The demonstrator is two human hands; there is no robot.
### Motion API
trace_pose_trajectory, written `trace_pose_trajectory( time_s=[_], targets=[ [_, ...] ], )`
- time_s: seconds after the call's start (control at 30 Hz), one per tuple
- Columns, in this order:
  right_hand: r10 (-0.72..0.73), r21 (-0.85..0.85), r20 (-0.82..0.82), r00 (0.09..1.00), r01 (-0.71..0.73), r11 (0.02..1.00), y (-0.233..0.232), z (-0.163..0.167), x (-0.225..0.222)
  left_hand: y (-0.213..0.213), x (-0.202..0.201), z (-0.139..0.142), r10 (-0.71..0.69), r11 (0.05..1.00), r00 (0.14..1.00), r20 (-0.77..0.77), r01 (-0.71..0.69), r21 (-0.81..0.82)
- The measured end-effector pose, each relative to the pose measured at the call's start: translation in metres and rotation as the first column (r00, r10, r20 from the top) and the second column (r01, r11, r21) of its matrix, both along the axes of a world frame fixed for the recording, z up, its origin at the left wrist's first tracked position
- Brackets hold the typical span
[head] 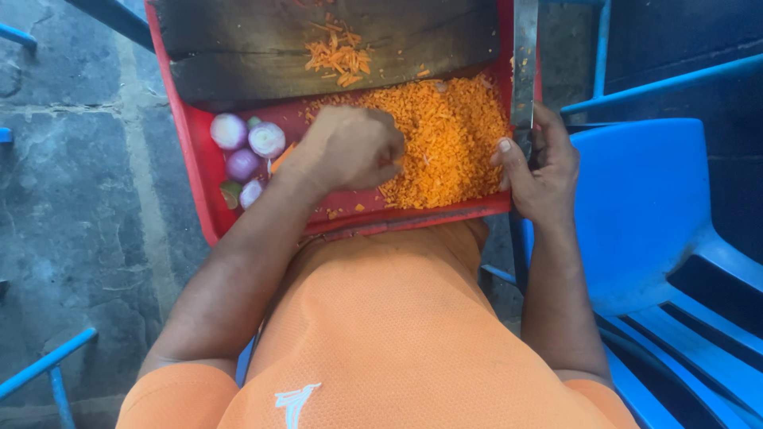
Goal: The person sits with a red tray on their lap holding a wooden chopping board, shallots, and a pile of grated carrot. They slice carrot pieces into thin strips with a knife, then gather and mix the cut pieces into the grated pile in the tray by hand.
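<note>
The person's left hand (pixel 354 148) rests curled, knuckles up, on the heap of chopped carrot (pixel 441 139) in the red tray (pixel 199 163); whether the fingers grip anything cannot be told. The right hand (pixel 540 167) is closed around the handle of a knife (pixel 524 67) at the tray's right edge, blade pointing far. Peeled onions (pixel 246 155) (four or so, pale purple) lie at the tray's left. A dark wooden board (pixel 238 48) with a few carrot strips (pixel 338 56) spans the far side. A blue plastic chair (pixel 644 206) stands right.
</note>
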State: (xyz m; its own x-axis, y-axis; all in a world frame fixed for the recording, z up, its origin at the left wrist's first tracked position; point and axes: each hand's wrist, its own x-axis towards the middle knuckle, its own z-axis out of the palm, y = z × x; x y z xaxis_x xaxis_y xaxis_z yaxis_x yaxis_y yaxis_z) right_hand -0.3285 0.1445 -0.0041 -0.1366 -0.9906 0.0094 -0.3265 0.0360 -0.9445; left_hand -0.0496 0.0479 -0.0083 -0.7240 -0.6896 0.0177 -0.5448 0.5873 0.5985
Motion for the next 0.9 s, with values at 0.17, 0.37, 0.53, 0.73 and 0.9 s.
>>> trace_pose_trajectory(
  time_s=[0.17,0.37,0.53,0.73,0.9],
  targets=[
    [0.002,0.006,0.028,1.0,-0.002,1.0,-0.001,-0.001,0.0,-0.022,0.024,0.008,0.336,0.853,0.921,-0.198,-0.387,-0.35],
    [-0.016,0.031,0.023,1.0,0.015,0.999,-0.001,-0.001,0.001,-0.013,0.011,0.006,0.316,0.805,0.93,-0.187,-0.367,-0.466],
    [-0.008,0.007,0.003,1.0,0.008,1.0,-0.002,-0.001,0.002,0.018,-0.033,0.002,-0.138,0.941,0.941,-0.309,0.028,-0.336],
    [-0.015,0.011,-0.001,1.0,0.015,1.0,-0.002,-0.001,0.002,0.024,-0.047,0.002,-0.188,0.936,0.974,-0.125,0.14,-0.322],
    [0.007,-0.011,0.025,1.0,-0.006,1.0,-0.002,-0.001,0.003,0.025,-0.045,0.003,-0.158,0.97,0.966,-0.205,0.114,-0.213]
  ],
)
